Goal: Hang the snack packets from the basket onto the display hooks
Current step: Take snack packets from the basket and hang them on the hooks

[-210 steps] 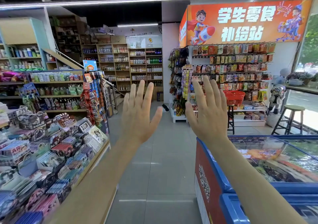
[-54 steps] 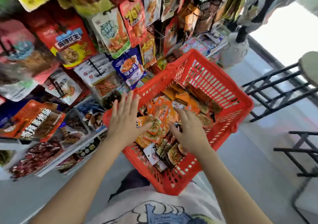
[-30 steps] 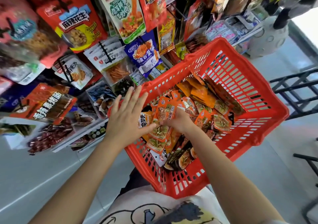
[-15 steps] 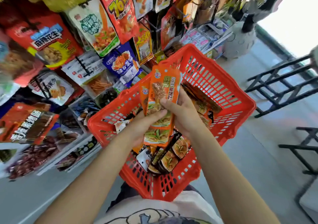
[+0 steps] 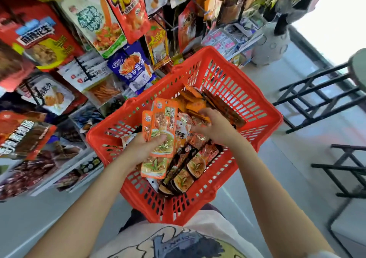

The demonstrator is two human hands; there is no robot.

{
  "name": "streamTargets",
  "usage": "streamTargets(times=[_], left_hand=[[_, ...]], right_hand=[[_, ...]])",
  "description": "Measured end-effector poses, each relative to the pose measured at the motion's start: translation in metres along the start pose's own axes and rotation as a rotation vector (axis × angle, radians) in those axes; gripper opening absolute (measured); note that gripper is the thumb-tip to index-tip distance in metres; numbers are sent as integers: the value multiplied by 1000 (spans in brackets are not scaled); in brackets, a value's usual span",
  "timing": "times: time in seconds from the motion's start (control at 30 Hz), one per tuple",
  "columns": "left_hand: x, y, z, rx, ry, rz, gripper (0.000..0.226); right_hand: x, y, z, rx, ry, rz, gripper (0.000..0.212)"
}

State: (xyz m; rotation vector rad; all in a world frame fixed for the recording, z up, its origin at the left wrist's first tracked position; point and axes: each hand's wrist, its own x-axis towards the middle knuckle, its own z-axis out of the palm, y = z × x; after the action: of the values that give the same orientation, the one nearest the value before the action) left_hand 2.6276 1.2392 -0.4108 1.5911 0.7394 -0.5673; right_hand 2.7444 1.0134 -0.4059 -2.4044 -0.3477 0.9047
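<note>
Right hand released two packets, reaching basket

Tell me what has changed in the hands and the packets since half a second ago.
The right hand let go of the orange snack packets and moved back into the red basket, where it reaches among the loose packets. The left hand now holds the orange packets alone, a little lower over the basket. The basket and the packets on the display hooks stayed as they were.
</note>
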Motion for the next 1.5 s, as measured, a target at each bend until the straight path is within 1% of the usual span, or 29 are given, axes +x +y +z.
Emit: streamTargets(times=[0.03,0.07,0.1,0.13,0.17,0.2,0.23,0.33,0.47,0.57,0.63,0.67,0.73,0.77,0.83,0.9,0.97,1.0,1.07,1.1,1.17,1.2,1.27,1.3,1.33,1.37,1.4,1.43,1.5], left_hand=[[-4,1,0,42,-23,-15,104],[-5,0,0,66,-36,-36,86],[-5,-1,2,91,-53,-55,66],[-2,-2,5,117,-55,-63,52],[0,0,10,140,-60,-77,45],[2,0,15,159,-54,-90,47],[3,1,20,173,-49,-101,56],[10,-5,33,167,-48,-215,94],[17,-15,38,168,-45,-304,106],[22,-26,36,172,-96,-329,139],[24,-28,36,182,-113,-347,150],[21,-24,37,184,-108,-346,148],[19,-21,43,214,-79,-344,127],[19,-22,47,254,-74,-343,117],[18,-25,57,319,-79,-359,107],[12,-22,66,370,-94,-331,92],[11,-26,72,404,-119,-310,110],[10,-24,73,408,-120,-298,111],[9,-25,72,386,-107,-299,94],[6,-22,72,364,-112,-296,91],[2,-19,69,320,-118,-300,102],[2,-19,67,287,-114,-306,101],[4,-20,63,228,-101,-325,79],[3,-19,62,206,-95,-331,78],[1,-18,61,181,-98,-322,86],[3,-20,61,161,-88,-307,105],[6,-23,60,142,-71,-298,116],[8,-24,60,106,-67,-303,107],[2,-18,58,54,-60,-290,60]], right_hand=[[6,7,-1,-135,-83,9,81],[12,13,0,-223,-169,26,89],[16,16,1,-273,-253,52,96],[19,19,5,-298,-323,64,100],[20,22,10,-324,-377,64,103],[22,26,15,-344,-411,49,104],[23,29,19,-352,-429,39,104],[23,28,23,-403,-442,-3,98],[30,29,31,-395,-513,-18,80],[31,27,35,-331,-519,-15,86],[32,27,37,-318,-499,-21,93],[33,27,37,-309,-496,-24,95],[34,27,37,-296,-510,-22,92],[33,25,36,-308,-526,-20,85],[29,23,34,-335,-553,-17,70],[27,22,34,-325,-573,-12,63],[27,23,36,-301,-570,-32,60],[26,22,36,-301,-569,-45,56],[26,21,36,-300,-569,-62,38],[27,20,36,-299,-565,-66,34],[25,18,37,-280,-557,-66,45],[25,16,37,-257,-540,-64,49],[24,15,36,-197,-510,-52,49],[23,14,34,-159,-494,-51,48],[22,12,32,-115,-475,-45,46],[22,12,30,-63,-452,-33,45],[21,11,29,-17,-427,-24,45],[21,10,27,18,-405,-20,46],[20,8,25,69,-374,-33,50]])
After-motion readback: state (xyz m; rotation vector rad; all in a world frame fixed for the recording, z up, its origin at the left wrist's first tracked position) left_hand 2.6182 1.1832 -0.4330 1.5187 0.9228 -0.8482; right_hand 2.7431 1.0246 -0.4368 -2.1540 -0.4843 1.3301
